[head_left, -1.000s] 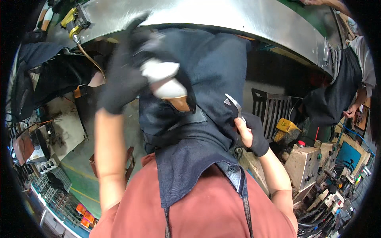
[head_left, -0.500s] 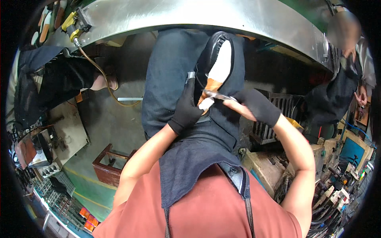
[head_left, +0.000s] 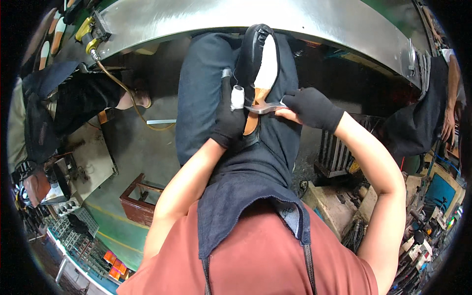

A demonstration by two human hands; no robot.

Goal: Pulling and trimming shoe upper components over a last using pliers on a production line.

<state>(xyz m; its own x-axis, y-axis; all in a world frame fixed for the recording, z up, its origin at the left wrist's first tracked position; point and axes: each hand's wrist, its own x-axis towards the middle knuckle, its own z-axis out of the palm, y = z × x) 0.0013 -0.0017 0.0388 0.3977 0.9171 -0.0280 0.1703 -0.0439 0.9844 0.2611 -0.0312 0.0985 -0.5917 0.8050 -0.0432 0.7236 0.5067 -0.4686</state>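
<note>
A black shoe upper point(head_left: 250, 56) lies sole side up across my lap, its toe pointing away from me. Gathered black material edges a white and tan insole point(head_left: 266, 66). My left hand point(head_left: 230, 118), in a black glove with the fingertips bare or wrapped, grips the shoe's left side near the heel; white wrapping covers one finger. Metal pincers point(head_left: 265, 108) with a curved head are held in my gloved right hand point(head_left: 312, 108). Their jaws rest over the tan part of the insole, close to the left fingers. Whether they bite on the edge is hidden.
A steel bench point(head_left: 236, 14) runs across the far side, with a yellow air tool point(head_left: 87, 32) and its hose at left. A brown wooden stool point(head_left: 140, 201) stands left. Other people sit at both sides. A slatted metal rack point(head_left: 339, 152) and a cluttered machine stand right.
The shoe has shifted slightly away and left. My left wrapped finger has moved from the heel to the shoe's left side. My right hand and the pincers have moved slightly forward.
</note>
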